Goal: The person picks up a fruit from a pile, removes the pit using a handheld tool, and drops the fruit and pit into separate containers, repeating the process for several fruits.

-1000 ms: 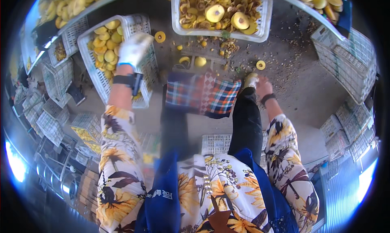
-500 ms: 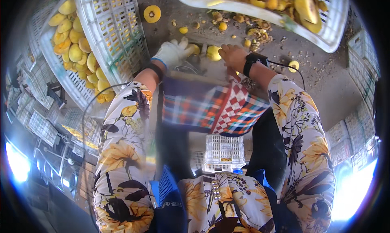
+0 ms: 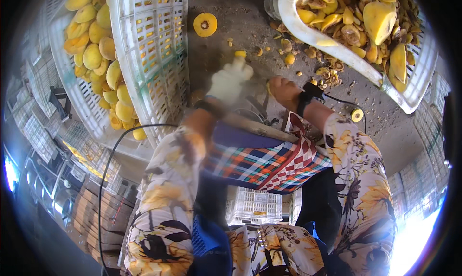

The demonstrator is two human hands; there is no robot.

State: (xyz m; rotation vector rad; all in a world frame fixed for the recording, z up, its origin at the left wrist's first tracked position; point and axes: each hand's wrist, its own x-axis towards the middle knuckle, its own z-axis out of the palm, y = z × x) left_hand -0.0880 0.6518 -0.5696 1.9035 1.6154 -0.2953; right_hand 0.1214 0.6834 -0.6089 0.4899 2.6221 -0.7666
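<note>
My left hand (image 3: 230, 79), in a white glove, is smeared by motion above the floor between two crates; its fingers cannot be made out. Just beyond it lies a small yellow fruit piece (image 3: 240, 53). My bare right hand (image 3: 286, 93), with a black strap at the wrist, has its fingers curled in. A thin yellowish edge shows at its fingertips, but what it holds is mostly hidden. Below both hands, a plaid cloth (image 3: 245, 158) with a red-and-white checked band hangs over a wooden board edge (image 3: 262, 128) between my knees.
At the left, a tilted white crate (image 3: 149, 59) stands by many whole-looking yellow fruits (image 3: 94, 57). A white crate (image 3: 332, 54) of cut fruit and scraps is at the far right. A fruit half (image 3: 205, 25) and brown pits (image 3: 329, 76) litter the floor. A black cable (image 3: 108, 165) loops left.
My left glove has moved up and away from the fruit it was beside. The yellow fruits between my hands no longer show. The whole view has shifted.
</note>
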